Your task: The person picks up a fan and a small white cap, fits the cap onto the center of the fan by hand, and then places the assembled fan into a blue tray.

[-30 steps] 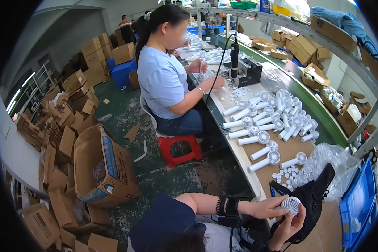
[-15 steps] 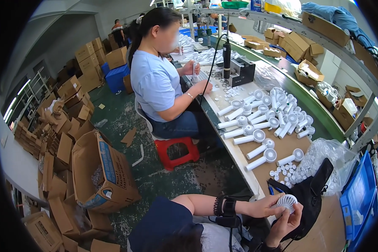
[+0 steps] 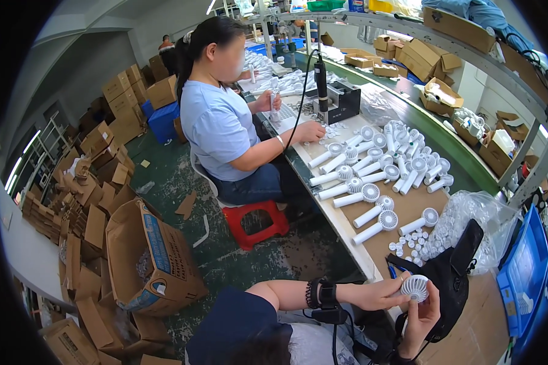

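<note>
A white handheld fan (image 3: 415, 287) is held up over the near end of the workbench, its round slotted grille showing; any handle is hidden. My right hand (image 3: 426, 311) grips it from the right and below, with thumb and fingers at its rim. From the left, my left hand (image 3: 385, 294) has its fingers closed at the fan's left edge. Under and behind my hands lies a black bag (image 3: 450, 286) with straps. Blue-handled pliers (image 3: 393, 271) lie beside it. Just beyond are small clear round caps (image 3: 415, 243) and a single white fan (image 3: 419, 222).
Many white fans (image 3: 371, 193) cover the bench's middle. A clear plastic bag of caps (image 3: 478, 222) and a blue bin (image 3: 520, 274) are at right. A co-worker (image 3: 216, 115) sits on a red stool (image 3: 256, 225) at left. An open carton (image 3: 155, 255) stands on the floor.
The fan has turned slightly between my hands, and both hands still hold it. The co-worker's nearer hand has moved right to the small discs on the bench. My view has shifted slightly.
</note>
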Action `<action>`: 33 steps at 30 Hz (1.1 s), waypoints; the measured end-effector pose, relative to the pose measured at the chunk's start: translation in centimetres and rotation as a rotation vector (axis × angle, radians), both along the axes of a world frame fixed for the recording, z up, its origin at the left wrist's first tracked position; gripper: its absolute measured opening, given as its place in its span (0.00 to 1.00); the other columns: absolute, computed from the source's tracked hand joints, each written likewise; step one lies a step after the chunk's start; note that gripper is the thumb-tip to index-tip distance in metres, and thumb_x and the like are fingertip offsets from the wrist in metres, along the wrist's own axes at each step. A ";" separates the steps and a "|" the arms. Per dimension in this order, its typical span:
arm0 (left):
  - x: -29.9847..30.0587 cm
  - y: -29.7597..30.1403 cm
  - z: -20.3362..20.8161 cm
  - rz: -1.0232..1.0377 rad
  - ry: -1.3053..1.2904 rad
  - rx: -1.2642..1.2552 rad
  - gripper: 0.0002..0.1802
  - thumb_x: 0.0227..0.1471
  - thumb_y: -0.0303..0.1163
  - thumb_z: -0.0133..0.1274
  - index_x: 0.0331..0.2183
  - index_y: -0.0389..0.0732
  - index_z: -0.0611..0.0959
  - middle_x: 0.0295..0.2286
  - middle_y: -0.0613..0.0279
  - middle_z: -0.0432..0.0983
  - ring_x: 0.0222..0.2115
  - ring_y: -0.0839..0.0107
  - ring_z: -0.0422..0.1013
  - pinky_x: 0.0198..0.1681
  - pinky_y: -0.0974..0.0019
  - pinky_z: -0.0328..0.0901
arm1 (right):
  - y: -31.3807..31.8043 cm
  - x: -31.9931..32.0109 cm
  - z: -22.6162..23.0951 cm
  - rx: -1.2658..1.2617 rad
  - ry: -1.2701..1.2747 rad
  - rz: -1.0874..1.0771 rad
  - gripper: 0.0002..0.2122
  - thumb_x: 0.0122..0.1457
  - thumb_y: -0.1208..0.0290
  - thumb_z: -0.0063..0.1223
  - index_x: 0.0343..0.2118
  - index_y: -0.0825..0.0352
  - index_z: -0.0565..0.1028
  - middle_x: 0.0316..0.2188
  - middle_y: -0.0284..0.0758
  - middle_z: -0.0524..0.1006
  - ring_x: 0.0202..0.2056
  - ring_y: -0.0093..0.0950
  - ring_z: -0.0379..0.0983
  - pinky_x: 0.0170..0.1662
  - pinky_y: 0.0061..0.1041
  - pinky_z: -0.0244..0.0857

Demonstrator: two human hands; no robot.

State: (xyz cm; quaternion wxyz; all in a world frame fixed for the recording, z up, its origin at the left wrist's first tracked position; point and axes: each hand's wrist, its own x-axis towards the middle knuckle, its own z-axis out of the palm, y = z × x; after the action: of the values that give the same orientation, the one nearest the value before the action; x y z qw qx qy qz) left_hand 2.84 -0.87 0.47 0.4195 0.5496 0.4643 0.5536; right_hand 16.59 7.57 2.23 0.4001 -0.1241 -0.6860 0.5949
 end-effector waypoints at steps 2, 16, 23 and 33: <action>0.0 -0.1 0.1 0.009 0.029 0.020 0.20 0.54 0.37 0.40 0.44 0.36 0.58 0.25 0.63 0.60 0.24 0.77 0.59 0.28 0.73 0.57 | 0.1 0.0 0.1 0.023 0.001 0.016 0.21 0.47 0.85 0.46 0.47 0.73 0.64 0.42 0.36 0.67 0.43 0.25 0.65 0.48 0.23 0.58; 0.4 -0.4 0.5 -0.083 -0.131 -0.136 0.16 0.54 0.36 0.39 0.42 0.39 0.58 0.22 0.64 0.61 0.19 0.78 0.60 0.22 0.75 0.59 | -0.9 0.5 -0.3 -0.124 -0.027 -0.030 0.23 0.45 0.87 0.50 0.48 0.72 0.63 0.41 0.36 0.66 0.43 0.25 0.65 0.47 0.22 0.58; -1.7 -0.4 1.8 -0.076 -0.236 -0.269 0.17 0.55 0.35 0.39 0.44 0.40 0.58 0.23 0.67 0.62 0.19 0.82 0.61 0.22 0.77 0.61 | 1.0 -1.2 0.1 -0.076 -0.129 0.141 0.26 0.47 0.84 0.52 0.51 0.74 0.59 0.46 0.37 0.65 0.47 0.25 0.63 0.49 0.23 0.58; -1.5 0.7 2.6 -0.148 -0.296 -0.317 0.19 0.56 0.35 0.34 0.49 0.40 0.56 0.25 0.65 0.64 0.20 0.81 0.62 0.25 0.77 0.61 | 2.4 0.0 1.1 -0.098 -0.122 0.156 0.26 0.45 0.82 0.53 0.51 0.71 0.61 0.42 0.33 0.68 0.44 0.20 0.64 0.48 0.20 0.58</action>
State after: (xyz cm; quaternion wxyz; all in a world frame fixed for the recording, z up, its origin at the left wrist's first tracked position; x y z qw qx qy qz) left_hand 1.37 -0.19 3.03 0.6035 0.4220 0.4372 0.5162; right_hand 16.57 9.97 3.28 0.3036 -0.1260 -0.6868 0.6483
